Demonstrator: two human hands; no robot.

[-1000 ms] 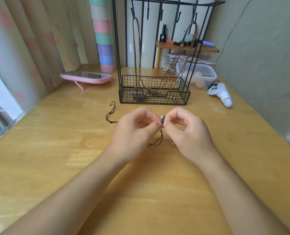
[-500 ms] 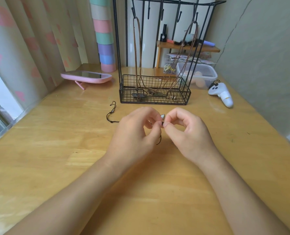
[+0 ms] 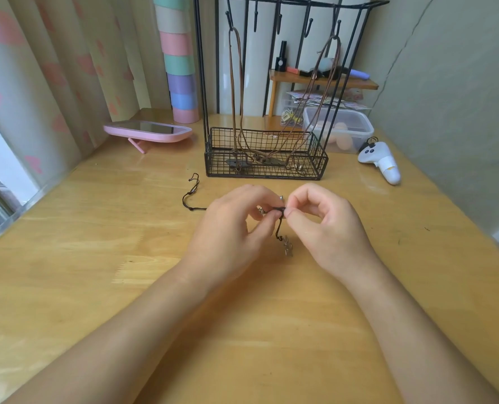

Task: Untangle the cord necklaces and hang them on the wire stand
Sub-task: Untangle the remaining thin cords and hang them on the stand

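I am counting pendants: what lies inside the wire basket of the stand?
In the wire basket lie dark pendants and small metal pieces on two hanging brown cord necklaces. The mesh blurs their shapes.

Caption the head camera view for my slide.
Left hand and right hand pinch a black cord necklace before the wire stand, where two brown necklaces hang.

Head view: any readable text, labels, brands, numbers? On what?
No text can be read in this view.
black bottle: pale round label, too blurred to read.
papers under the small shelf: print too small to read.
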